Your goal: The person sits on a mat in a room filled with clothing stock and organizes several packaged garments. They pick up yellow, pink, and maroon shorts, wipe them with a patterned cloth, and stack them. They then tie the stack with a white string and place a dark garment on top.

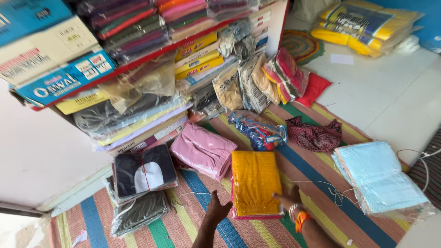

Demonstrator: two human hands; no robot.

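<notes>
Both hands (218, 210) (289, 196) at yellow cloth stack's (255, 183) near edge.

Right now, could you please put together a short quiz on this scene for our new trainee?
1. True or false: the right hand rests on the edge of the yellow cloth bundle.
2. Which bundle lies directly left of the yellow one on the striped mat? A) pink B) green C) white
3. Fill in: the left hand is open and holds ____.

Key:
1. True: its fingers touch the bundle's lower right edge.
2. A: the pink cloth bundle.
3. Nothing: it hovers just left of the yellow bundle.
</notes>
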